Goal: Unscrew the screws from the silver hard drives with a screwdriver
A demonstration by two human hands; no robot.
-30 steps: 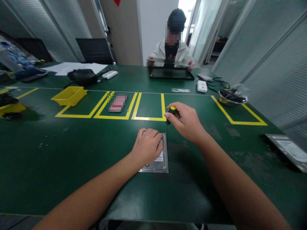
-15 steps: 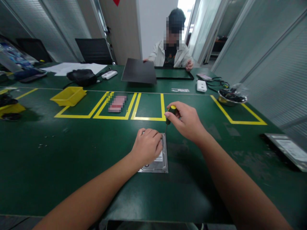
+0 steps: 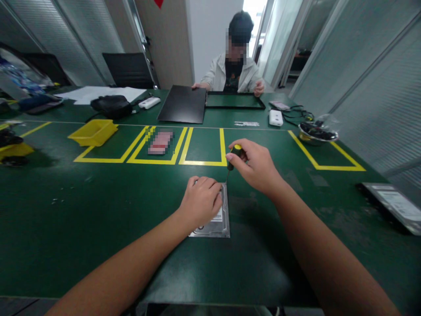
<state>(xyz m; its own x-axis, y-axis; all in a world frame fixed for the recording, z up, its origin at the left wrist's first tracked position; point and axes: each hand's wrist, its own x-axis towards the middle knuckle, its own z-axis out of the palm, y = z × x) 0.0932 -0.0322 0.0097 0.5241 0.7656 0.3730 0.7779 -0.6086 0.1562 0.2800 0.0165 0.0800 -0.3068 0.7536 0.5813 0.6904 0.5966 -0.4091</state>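
So, left hand (image 3: 201, 202): curled, you held down the hard drive (image 3: 221, 223) beneath it.
Right hand (image 3: 257, 169): you gripped the screwdriver (image 3: 234, 153), tip beside your left knuckles.
Risk: tilting could skid the tip.

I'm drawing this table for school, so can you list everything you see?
hard drive: one, silver, on the table under the left hand
screwdriver: one, yellow-black handle, in the right hand
tray: one, yellow, far left
bag: one, black, behind the tray
panel: one, black, far side
person: one, pale jacket, across the table
bowl: one, metal, right side
table: one, green, yellow tape boxes
left hand: one, pressing on the hard drive
right hand: one, gripping the screwdriver
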